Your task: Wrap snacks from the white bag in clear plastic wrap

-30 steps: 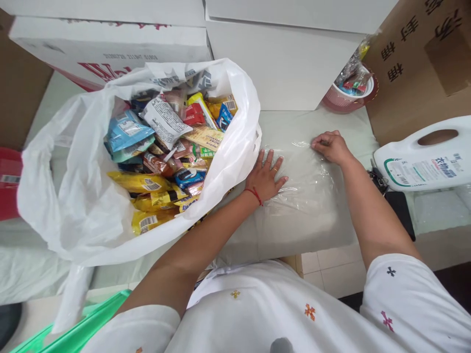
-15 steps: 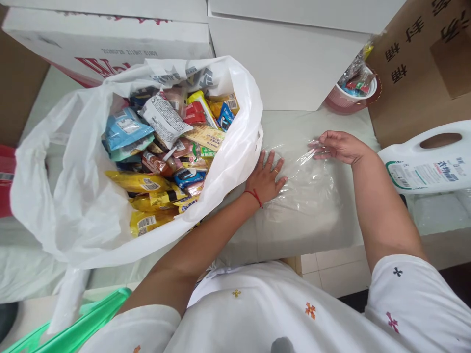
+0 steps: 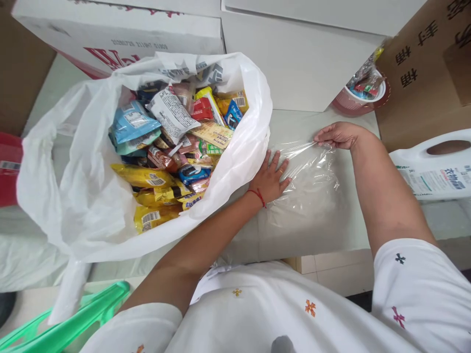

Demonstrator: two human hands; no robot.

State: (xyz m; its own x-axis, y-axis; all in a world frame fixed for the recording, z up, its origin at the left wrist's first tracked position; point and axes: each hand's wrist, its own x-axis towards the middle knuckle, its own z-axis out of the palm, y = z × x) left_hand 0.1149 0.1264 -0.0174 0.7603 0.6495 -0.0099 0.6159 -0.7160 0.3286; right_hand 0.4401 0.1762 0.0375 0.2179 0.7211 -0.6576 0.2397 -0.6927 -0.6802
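A clear plastic bag [image 3: 309, 196] lies flattened and wrinkled on the table. My left hand [image 3: 271, 177] rests flat on its left side, fingers spread, holding nothing. At its far right corner, my right hand [image 3: 336, 136] pinches the film between thumb and fingers, and taut creases run from there towards the left hand. Close beside my left hand stands a large white plastic bag [image 3: 88, 245], its mouth wide apart. Inside it are many wrapped snacks, among them a silver-white packet [image 3: 172, 113], a light blue packet [image 3: 134, 121] and yellow packets [image 3: 142, 176].
White boxes [image 3: 287, 63] line the back of the table. At right are a pink tub [image 3: 355, 105] with wrapped items, a brown carton [image 3: 434, 98] and a white handled jug [image 3: 437, 169]. A green plastic stool [image 3: 88, 314] stands below at left.
My right hand has closed on the film and moved slightly up, drawing the clear bag tighter. My left hand stays flat on it. The whole view has shifted a little.
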